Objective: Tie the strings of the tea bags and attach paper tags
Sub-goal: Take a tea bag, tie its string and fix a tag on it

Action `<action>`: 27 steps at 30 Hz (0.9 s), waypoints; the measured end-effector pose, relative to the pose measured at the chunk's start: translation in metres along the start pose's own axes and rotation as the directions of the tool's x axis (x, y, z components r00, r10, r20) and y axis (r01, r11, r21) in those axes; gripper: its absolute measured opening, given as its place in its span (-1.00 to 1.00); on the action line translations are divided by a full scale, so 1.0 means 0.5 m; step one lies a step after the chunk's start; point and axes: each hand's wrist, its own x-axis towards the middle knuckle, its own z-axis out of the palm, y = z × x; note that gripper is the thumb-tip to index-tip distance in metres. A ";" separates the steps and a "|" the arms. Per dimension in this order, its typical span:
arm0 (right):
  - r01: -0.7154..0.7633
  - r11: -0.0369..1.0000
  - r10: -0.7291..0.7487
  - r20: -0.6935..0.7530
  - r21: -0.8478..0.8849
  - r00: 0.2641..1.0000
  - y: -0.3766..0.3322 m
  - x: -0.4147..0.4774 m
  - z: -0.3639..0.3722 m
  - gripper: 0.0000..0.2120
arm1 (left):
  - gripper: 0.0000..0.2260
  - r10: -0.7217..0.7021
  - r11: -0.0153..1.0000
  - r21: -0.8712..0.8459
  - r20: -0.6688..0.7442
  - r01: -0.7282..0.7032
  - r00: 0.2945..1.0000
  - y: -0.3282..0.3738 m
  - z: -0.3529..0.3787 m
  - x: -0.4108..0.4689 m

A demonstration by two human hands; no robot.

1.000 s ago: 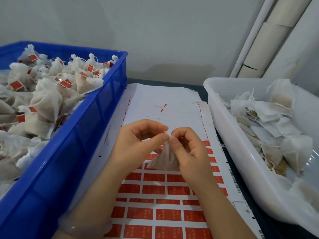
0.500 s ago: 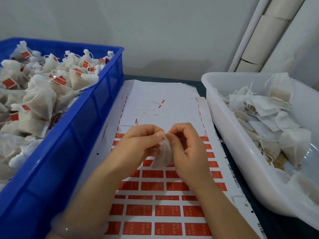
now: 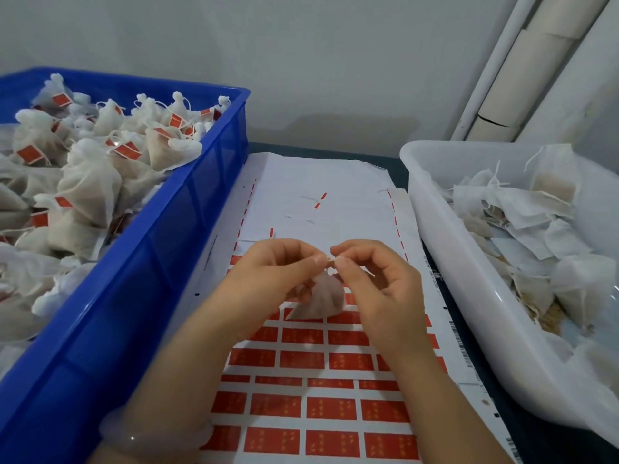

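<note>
Both hands meet over the middle of the sheet of red tags (image 3: pixel 335 182): the left hand (image 3: pixel 278 272) and the right hand (image 3: pixel 378 289) each pinch, thumb against forefinger, the gathered top of one small tea bag (image 3: pixel 321 303). The bag's body hangs below the touching fingertips, just above the sheet's uppermost full rows. Just beside the sheet's left edge stands a blue crate (image 3: pixel 167 229) piled with tied bags (image 3: pixel 90 189) bearing red tags, and just beside its right edge a white tub (image 3: pixel 445 236) holds loose bags (image 3: pixel 522 209) without tags.
</note>
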 end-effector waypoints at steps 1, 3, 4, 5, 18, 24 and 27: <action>-0.024 1.000 0.024 0.020 0.005 0.999 0.000 0.001 -0.003 -0.94 | -0.94 0.022 0.997 0.080 -0.021 -0.020 1.000 -0.001 0.000 0.002; -0.031 0.999 0.031 0.035 -0.016 0.999 0.000 0.003 -0.006 -0.92 | -0.94 0.076 0.980 0.186 -0.032 -0.069 0.997 -0.002 -0.002 0.004; -0.022 0.999 0.023 0.029 -0.032 0.999 -0.001 0.003 -0.006 -0.89 | -0.90 0.104 0.971 0.217 -0.017 -0.098 0.994 -0.001 -0.003 0.005; -0.015 0.999 0.016 0.019 -0.042 1.000 -0.002 0.003 -0.006 -0.86 | -0.87 0.133 0.964 0.233 0.007 -0.131 0.991 -0.001 -0.004 0.004; -0.091 0.994 0.054 -0.483 -0.053 0.874 0.011 0.041 -0.078 -0.78 | -0.80 0.200 0.908 0.389 -0.078 -0.155 0.977 -0.010 -0.032 -0.008; -0.044 0.997 0.044 -0.006 -0.057 0.999 0.024 0.014 0.017 -0.85 | -0.72 0.337 0.900 0.348 -0.170 -0.264 0.926 -0.032 0.032 0.023; -0.038 0.999 0.038 -0.018 -0.027 0.999 0.032 0.013 0.019 -0.87 | -0.74 0.297 0.891 0.402 -0.169 -0.210 0.940 -0.050 0.029 0.028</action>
